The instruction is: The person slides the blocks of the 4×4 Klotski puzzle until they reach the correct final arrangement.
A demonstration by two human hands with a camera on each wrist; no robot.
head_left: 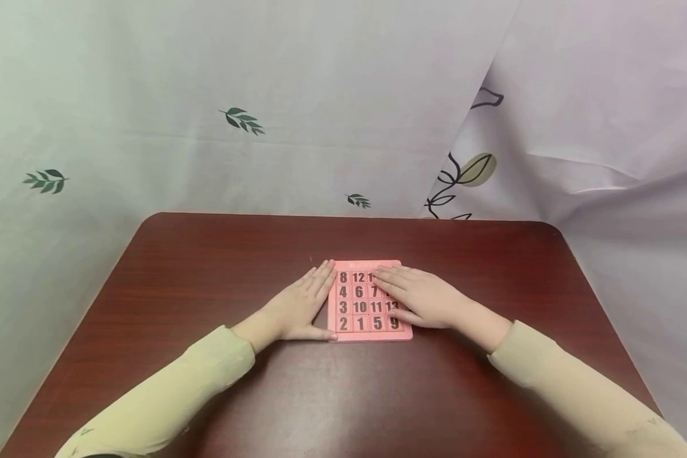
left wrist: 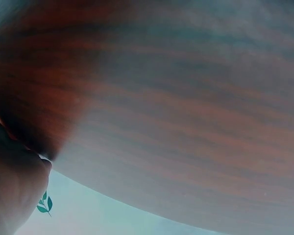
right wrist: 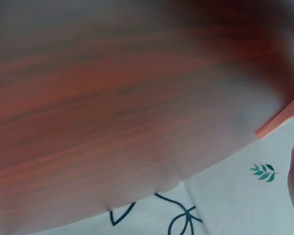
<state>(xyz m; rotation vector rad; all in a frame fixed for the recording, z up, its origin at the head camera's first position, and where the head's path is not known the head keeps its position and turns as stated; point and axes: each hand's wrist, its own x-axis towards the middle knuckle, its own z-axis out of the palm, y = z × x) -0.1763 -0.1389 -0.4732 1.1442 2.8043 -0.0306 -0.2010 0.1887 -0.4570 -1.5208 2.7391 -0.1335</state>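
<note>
A pink number slide puzzle (head_left: 359,308) lies flat on the table, its square tiles in rows with black numerals such as 8, 4, 3 and 2 down the left side. Along its left edge rests my left hand (head_left: 298,310), fingers straight and thumb at the near left corner. My right hand (head_left: 426,298) lies over the right side, straight fingers across the tiles, hiding several in the upper right. In the right wrist view, the puzzle's pink side edge (right wrist: 280,120) shows beside part of that hand. Only a dark part of the left hand (left wrist: 14,188) appears in the left wrist view.
The dark red-brown wooden table (head_left: 343,394) has rounded far corners. Behind it hangs a pale curtain (head_left: 320,76) with green leaf prints, and a second fold with black-outlined leaves (head_left: 476,169) at the right. Both forearms in light sleeves (head_left: 172,388) reach across the near table.
</note>
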